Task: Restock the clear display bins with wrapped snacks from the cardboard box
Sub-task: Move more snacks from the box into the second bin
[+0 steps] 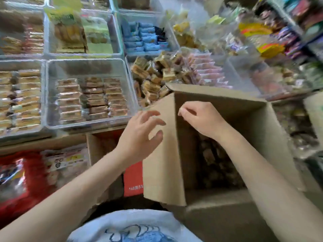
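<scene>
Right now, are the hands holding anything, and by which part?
Neither hand holds anything. The left hand is spread by the cardboard box flap; the right hand hovers over the opening.

Seen from above, a person's two forearms are bare from the lower frame edge to the wrists, with no sleeves reaching into view. The left hand (139,135) and the right hand (199,119) are bare too: no gloves, and no rings, watch or bracelets can be made out, though the picture is soft and smeared. Fingernails look short and unpainted. At the bottom centre, the front of a white T-shirt (132,226) shows, printed with a blue line drawing of curved, looping strokes; blur makes the design impossible to identify.
</scene>
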`<state>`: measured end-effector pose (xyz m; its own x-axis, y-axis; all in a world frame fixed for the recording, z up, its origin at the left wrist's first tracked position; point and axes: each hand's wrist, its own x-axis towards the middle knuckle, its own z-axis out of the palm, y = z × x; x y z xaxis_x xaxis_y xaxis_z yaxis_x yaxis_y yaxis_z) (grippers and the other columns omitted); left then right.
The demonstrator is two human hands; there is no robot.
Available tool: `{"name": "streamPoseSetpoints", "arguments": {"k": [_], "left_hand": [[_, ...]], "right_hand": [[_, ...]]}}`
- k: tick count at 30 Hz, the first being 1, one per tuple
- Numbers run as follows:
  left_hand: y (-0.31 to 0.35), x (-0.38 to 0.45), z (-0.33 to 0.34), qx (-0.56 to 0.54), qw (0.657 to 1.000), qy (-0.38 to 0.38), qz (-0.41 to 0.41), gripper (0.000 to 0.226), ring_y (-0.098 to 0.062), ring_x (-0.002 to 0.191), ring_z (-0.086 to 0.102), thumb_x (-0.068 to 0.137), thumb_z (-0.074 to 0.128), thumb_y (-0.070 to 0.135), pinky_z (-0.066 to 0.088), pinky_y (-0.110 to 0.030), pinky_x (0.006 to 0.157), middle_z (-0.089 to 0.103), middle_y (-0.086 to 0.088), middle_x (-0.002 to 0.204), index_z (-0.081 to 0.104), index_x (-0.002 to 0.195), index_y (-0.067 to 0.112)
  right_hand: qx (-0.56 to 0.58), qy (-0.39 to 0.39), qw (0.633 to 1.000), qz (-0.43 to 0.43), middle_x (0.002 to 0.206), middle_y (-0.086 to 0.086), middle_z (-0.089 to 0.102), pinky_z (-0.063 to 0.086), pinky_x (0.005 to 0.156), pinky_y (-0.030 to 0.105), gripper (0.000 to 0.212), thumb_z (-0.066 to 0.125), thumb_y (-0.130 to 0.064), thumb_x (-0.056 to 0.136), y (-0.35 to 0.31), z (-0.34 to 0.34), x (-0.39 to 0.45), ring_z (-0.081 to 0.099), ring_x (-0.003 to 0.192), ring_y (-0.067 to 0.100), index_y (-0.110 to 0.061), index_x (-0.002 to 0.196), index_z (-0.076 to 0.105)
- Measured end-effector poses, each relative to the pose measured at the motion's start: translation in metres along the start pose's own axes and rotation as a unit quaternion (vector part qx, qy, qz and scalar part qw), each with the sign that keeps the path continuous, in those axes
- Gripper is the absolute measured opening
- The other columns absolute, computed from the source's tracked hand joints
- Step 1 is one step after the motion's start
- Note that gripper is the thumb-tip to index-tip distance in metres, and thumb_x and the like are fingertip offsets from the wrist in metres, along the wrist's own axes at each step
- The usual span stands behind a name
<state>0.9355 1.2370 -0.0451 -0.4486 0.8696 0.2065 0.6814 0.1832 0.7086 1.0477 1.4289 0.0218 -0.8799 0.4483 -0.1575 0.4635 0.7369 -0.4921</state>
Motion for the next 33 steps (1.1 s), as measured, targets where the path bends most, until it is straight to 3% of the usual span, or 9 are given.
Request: {"name": "streamPoseSetpoints", "arguments": {"k": [5, 8, 13, 18, 22, 26, 29, 31, 33], "left_hand": [[0.074, 0.019, 0.064, 0.105, 0.993, -0.055, 0.005, 0.028, -0.016, 0.130, 0.047, 0.099, 0.052, 0.036, 0.021, -0.029, 0.112, 0.061, 0.004, 0.133, 0.068, 0.120, 0.027], [0.085, 0.029, 0.092, 0.210, 0.975, -0.072, -0.018, 0.031, -0.019, 0.125, 0.056, 0.096, 0.054, 0.041, 0.022, -0.037, 0.118, 0.067, 0.003, 0.125, 0.069, 0.119, 0.026], [0.084, 0.042, 0.097, 0.296, 0.950, -0.089, -0.032, 0.047, -0.024, 0.119, 0.060, 0.090, 0.049, 0.050, 0.027, -0.041, 0.112, 0.071, -0.001, 0.119, 0.070, 0.121, 0.022], [0.086, 0.042, 0.097, 0.303, 0.949, -0.080, -0.044, 0.048, -0.022, 0.119, 0.061, 0.090, 0.046, 0.051, 0.029, -0.042, 0.112, 0.071, 0.000, 0.120, 0.070, 0.121, 0.024], [0.087, 0.041, 0.098, 0.299, 0.951, -0.066, -0.045, 0.047, -0.022, 0.118, 0.062, 0.091, 0.046, 0.051, 0.028, -0.042, 0.112, 0.072, 0.000, 0.118, 0.071, 0.119, 0.023], [0.088, 0.038, 0.100, 0.276, 0.959, -0.053, -0.046, 0.045, -0.021, 0.120, 0.060, 0.091, 0.046, 0.050, 0.027, -0.041, 0.114, 0.071, 0.002, 0.119, 0.071, 0.119, 0.024], [0.090, 0.033, 0.097, 0.192, 0.980, -0.009, -0.058, 0.041, -0.015, 0.124, 0.055, 0.093, 0.051, 0.043, 0.019, -0.029, 0.117, 0.067, 0.004, 0.124, 0.067, 0.125, 0.024], [0.094, 0.030, 0.092, 0.091, 0.991, 0.039, -0.089, 0.037, -0.008, 0.125, 0.051, 0.096, 0.054, 0.037, 0.016, -0.016, 0.114, 0.064, 0.010, 0.126, 0.063, 0.130, 0.025], [0.098, 0.028, 0.082, -0.036, 0.987, 0.061, -0.144, 0.034, -0.002, 0.121, 0.051, 0.101, 0.055, 0.034, 0.031, -0.016, 0.107, 0.062, 0.014, 0.126, 0.057, 0.135, 0.026]], "right_hand": [[-0.059, -0.025, 0.993, 0.101, 0.094, 0.000, 0.069, 0.055, 0.078, 0.039, 0.027, 0.048, -0.033, 0.101, 0.123, -0.008, -0.027, 0.063, 0.086, 0.019, -0.018, 0.097, 0.070], [-0.115, -0.105, 0.978, 0.136, 0.102, 0.005, 0.068, 0.056, 0.076, 0.041, 0.023, 0.051, -0.033, 0.100, 0.184, 0.002, -0.025, 0.062, 0.088, 0.025, -0.019, 0.104, 0.068], [-0.130, -0.251, 0.951, 0.124, 0.129, 0.006, 0.061, 0.052, 0.080, 0.032, 0.029, 0.045, -0.022, 0.104, 0.246, 0.067, -0.015, 0.061, 0.104, 0.022, -0.021, 0.128, 0.062], [-0.235, -0.345, 0.904, 0.093, 0.135, 0.011, 0.057, 0.046, 0.101, 0.042, 0.035, 0.051, -0.019, 0.099, 0.255, 0.094, -0.022, 0.055, 0.121, 0.033, -0.014, 0.132, 0.059], [-0.213, -0.364, 0.898, 0.128, 0.142, 0.011, 0.052, 0.036, 0.113, 0.046, 0.036, 0.052, -0.020, 0.101, 0.254, 0.097, -0.025, 0.049, 0.130, 0.034, -0.008, 0.135, 0.055], [-0.123, -0.380, 0.911, 0.101, 0.120, 0.000, 0.062, 0.052, 0.086, 0.032, 0.046, 0.074, -0.039, 0.087, 0.246, 0.062, -0.008, 0.060, 0.102, 0.021, -0.016, 0.124, 0.062], [0.106, -0.334, 0.929, 0.117, 0.100, -0.001, 0.067, 0.048, 0.073, 0.029, 0.032, 0.072, -0.038, 0.088, 0.219, 0.021, -0.002, 0.062, 0.082, 0.014, -0.021, 0.113, 0.064], [0.264, -0.309, 0.909, 0.092, 0.095, 0.001, 0.071, 0.045, 0.070, 0.031, 0.025, 0.071, -0.033, 0.090, 0.196, -0.004, -0.002, 0.060, 0.077, 0.013, -0.019, 0.110, 0.065], [0.360, -0.307, 0.880, 0.040, 0.095, 0.001, 0.071, 0.045, 0.066, 0.025, 0.021, 0.067, -0.029, 0.093, 0.168, -0.025, -0.003, 0.058, 0.076, 0.014, -0.016, 0.109, 0.065]]}}
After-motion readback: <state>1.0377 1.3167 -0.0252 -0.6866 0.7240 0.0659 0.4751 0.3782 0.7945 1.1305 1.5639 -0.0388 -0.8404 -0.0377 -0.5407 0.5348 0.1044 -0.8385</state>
